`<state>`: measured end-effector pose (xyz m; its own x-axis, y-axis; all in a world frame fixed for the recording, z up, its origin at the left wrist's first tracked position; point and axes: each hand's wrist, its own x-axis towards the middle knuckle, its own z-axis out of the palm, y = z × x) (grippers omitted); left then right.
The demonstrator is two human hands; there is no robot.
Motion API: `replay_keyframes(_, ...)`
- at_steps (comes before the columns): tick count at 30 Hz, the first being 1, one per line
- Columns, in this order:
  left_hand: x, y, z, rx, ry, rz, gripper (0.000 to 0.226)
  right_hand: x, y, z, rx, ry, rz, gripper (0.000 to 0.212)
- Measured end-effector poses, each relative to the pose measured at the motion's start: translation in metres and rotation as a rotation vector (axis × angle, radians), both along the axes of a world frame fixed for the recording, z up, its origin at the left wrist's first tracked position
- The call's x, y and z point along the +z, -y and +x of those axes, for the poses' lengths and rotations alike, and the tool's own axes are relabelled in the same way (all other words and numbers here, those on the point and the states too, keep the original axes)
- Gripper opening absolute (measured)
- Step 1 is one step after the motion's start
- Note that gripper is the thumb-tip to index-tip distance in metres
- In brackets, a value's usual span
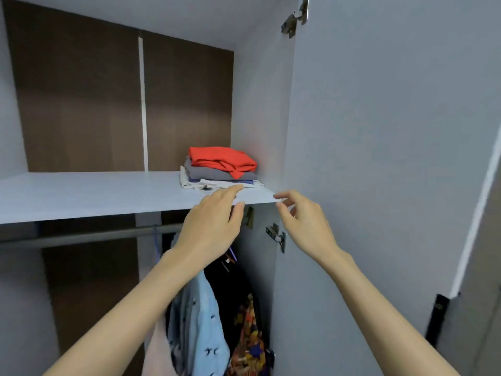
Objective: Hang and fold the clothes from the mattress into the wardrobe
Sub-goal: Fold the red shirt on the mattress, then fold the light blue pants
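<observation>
Red tops a stack of folded clothes (221,169) on the wardrobe shelf (81,196), just beyond the left grip (211,226) and right grip (303,221), both released, holding nothing.

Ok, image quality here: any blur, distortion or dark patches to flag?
Head view: wide-angle distortion bows the door edge and tilts the shelf; picture soft overall; folded stack clear enough; hanging clothes below lie in shadow; left hand and right hand slightly blurred; no glare.
</observation>
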<state>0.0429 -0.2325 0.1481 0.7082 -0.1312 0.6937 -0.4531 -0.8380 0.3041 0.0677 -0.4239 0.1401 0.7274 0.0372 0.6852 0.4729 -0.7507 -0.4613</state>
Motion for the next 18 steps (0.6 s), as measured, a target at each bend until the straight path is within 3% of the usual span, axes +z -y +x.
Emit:
replay_keyframes(5,-0.044,0.029,-0.057,-0.063,-0.149,-0.021,0.045,-0.035,0.032,-0.084,0.014,-0.093,-0.012,0.02)
replay_keyframes(11,-0.091,0.063,-0.114,-0.217,-0.143,-0.064,0.039,-0.082,0.073,-0.184,-0.01,-0.162,0.074,0.019)
replay_keyframes(18,-0.14,0.11,-0.185,-0.5,-0.24,-0.098,0.035,-0.14,0.117,-0.299,-0.271,-0.234,0.238,0.018)
